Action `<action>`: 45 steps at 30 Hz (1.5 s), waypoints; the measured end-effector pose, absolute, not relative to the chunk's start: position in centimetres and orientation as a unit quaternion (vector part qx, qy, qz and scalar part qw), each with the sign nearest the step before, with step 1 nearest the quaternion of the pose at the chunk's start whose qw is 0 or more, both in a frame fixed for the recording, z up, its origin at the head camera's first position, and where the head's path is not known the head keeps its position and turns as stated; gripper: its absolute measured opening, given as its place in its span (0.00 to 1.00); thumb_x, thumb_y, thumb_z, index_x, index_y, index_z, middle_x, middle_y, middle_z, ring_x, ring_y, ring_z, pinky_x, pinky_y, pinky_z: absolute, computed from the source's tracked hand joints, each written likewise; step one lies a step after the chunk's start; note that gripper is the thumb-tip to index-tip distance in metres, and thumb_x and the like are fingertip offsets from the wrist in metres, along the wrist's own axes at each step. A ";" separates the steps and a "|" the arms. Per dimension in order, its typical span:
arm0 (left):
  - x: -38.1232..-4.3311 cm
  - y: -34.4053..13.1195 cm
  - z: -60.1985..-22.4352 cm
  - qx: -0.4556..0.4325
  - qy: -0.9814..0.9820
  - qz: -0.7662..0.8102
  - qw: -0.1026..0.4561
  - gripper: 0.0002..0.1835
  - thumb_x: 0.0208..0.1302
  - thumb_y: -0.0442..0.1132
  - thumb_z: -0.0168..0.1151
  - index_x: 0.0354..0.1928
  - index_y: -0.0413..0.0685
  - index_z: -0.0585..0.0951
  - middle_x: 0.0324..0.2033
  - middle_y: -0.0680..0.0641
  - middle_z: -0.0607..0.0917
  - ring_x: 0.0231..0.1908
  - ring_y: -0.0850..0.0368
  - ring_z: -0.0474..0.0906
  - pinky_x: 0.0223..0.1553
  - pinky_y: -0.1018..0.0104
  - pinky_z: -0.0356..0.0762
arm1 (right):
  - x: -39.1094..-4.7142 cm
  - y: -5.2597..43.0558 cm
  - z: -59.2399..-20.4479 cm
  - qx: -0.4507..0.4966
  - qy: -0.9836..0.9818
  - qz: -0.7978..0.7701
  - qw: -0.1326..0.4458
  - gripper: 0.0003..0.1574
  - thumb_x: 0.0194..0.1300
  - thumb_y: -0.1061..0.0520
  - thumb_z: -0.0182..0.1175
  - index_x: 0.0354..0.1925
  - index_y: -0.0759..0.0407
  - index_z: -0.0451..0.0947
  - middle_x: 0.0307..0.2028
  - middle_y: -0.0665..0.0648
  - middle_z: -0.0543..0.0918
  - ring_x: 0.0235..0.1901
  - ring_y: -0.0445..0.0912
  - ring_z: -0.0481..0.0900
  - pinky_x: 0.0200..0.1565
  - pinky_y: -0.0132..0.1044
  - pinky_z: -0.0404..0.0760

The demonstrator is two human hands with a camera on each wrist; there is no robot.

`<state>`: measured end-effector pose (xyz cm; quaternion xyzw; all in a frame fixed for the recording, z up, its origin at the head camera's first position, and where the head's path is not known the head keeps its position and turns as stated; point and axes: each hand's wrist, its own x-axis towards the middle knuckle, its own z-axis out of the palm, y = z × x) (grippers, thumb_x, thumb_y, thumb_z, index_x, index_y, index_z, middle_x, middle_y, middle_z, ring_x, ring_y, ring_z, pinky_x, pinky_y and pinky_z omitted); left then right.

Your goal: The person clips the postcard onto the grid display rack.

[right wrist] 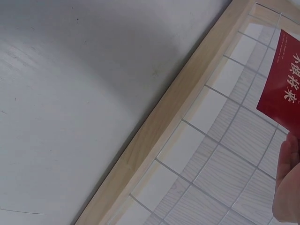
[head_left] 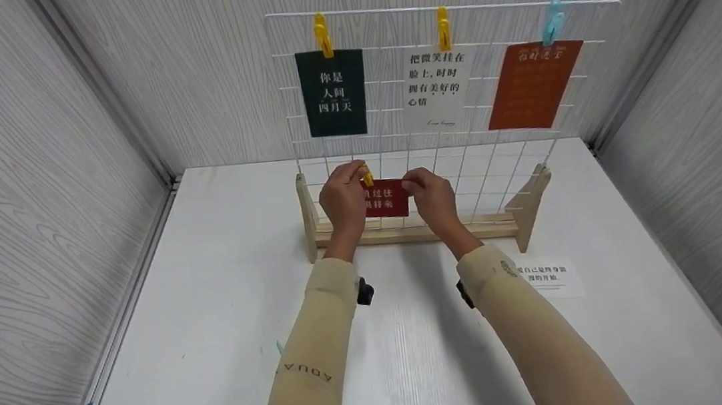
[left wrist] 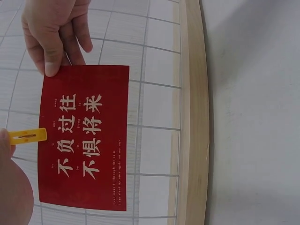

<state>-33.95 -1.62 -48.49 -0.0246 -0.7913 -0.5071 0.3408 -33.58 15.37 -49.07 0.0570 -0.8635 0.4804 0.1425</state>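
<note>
A red card (left wrist: 84, 187) with white characters lies against the lower part of a white wire grid (head_left: 479, 176). My left hand (head_left: 343, 196) pinches a yellow clothespin (left wrist: 28, 136), whose tip meets the card's upper edge. In the left wrist view only part of that hand shows at the left border. My right hand (head_left: 433, 198) holds the card's upper right corner between thumb and fingers. The right wrist view catches just a portion of the card and of the right hand (right wrist: 288, 187).
Along the grid's top hang a dark green card (head_left: 336, 124), a white card (head_left: 438, 107) and an orange card (head_left: 531, 94), held by yellow and blue clothespins. A wooden base (head_left: 418, 233) supports the grid. Another white card (head_left: 557, 279) lies on the table (head_left: 211, 312) at right.
</note>
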 end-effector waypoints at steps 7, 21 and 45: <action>-34.1 -1.5 -48.7 -0.034 -0.792 -0.500 0.348 0.10 0.68 0.43 0.65 0.44 0.48 0.90 0.43 0.51 0.90 0.47 0.58 0.87 0.46 0.61 0.83 | -33.6 15.3 -49.1 0.049 -0.872 0.461 0.154 0.10 0.72 0.55 0.61 0.46 0.59 0.83 0.41 0.57 0.89 0.40 0.48 0.88 0.46 0.46 0.82; -34.1 -1.3 -48.9 -0.040 -0.789 -0.501 0.354 0.10 0.69 0.41 0.64 0.44 0.46 0.90 0.43 0.50 0.90 0.46 0.58 0.87 0.48 0.61 0.83 | -33.6 15.1 -49.4 0.043 -0.868 0.468 0.158 0.08 0.72 0.55 0.61 0.43 0.59 0.82 0.40 0.57 0.89 0.40 0.48 0.87 0.47 0.45 0.82; -33.7 -1.1 -48.6 -0.033 -0.797 -0.498 0.339 0.10 0.71 0.39 0.62 0.46 0.47 0.89 0.44 0.50 0.90 0.48 0.59 0.86 0.50 0.63 0.82 | -33.6 14.9 -49.4 0.031 -0.856 0.494 0.151 0.09 0.73 0.55 0.60 0.46 0.59 0.81 0.41 0.56 0.88 0.40 0.48 0.86 0.47 0.44 0.81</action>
